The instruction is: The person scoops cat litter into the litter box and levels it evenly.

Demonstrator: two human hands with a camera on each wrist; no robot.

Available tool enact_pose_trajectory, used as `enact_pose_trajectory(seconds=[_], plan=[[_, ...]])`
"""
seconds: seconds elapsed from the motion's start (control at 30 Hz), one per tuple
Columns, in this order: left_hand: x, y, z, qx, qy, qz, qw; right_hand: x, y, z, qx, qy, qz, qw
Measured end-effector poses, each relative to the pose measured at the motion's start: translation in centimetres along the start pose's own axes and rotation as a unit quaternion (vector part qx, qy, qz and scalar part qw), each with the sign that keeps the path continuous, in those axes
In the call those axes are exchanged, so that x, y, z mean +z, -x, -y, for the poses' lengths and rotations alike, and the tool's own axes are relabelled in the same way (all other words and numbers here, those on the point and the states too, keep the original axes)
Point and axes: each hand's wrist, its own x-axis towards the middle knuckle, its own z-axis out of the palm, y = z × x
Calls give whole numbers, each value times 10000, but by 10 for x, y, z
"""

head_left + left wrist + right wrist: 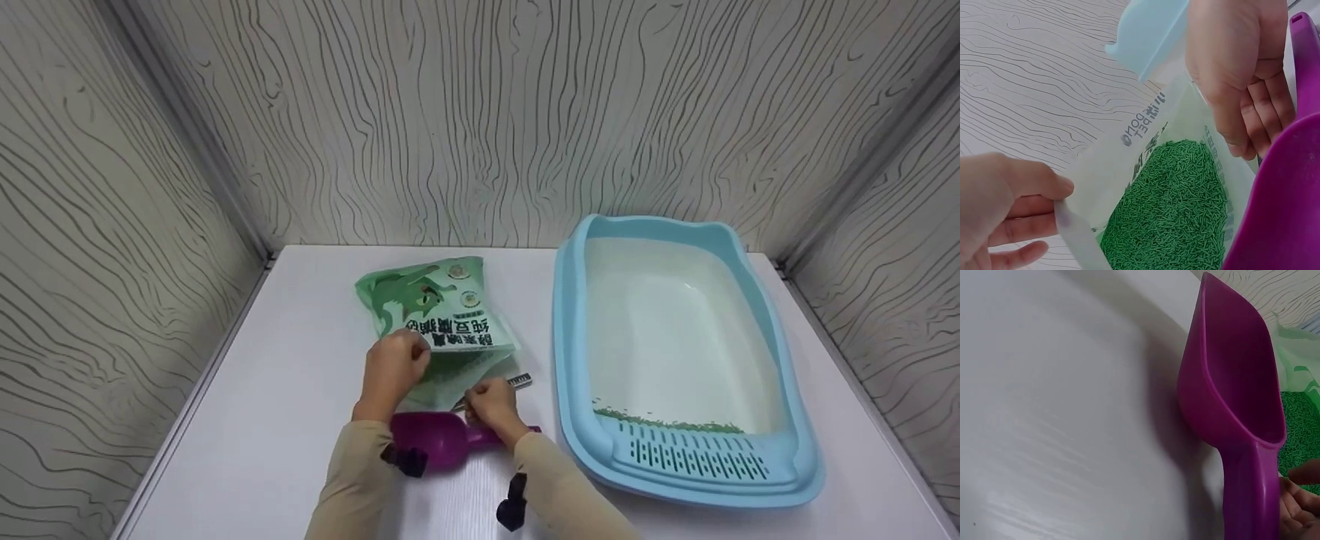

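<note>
A green and white cat litter bag point(427, 300) lies on the table with its mouth toward me. Green pellets point(1174, 208) fill its inside in the left wrist view. My left hand point(396, 365) pinches the left edge of the mouth between thumb and fingers. Across from it, my right hand point(493, 403) has its thumb and forefinger at the opposite edge and appears to pinch it. A purple scoop point(435, 441) lies before the bag, its handle point(1249, 495) reaching below my right hand. Partly behind that hand is a slim silver and black object point(520, 381), its kind unclear.
On the right stands a large blue litter box point(566, 360) with a pale inside and a slotted front ledge point(697, 454). The white table point(277, 390) meets wood-patterned panels point(450, 120) at the back and sides.
</note>
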Motion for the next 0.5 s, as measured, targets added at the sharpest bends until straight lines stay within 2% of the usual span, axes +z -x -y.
enact_pose_trajectory(seconds=[0.17, 0.33, 0.5], plan=[[1, -1, 0, 167, 74, -247, 9995, -3, 5, -5, -771, 521, -164, 9955], [2, 1, -1, 343, 6, -482, 9982, -7, 12, -12, -1616, 1280, -471, 9774], [1, 1, -1, 384, 24, -562, 9977, -14, 18, -16, -1945, 1610, -575, 9659]])
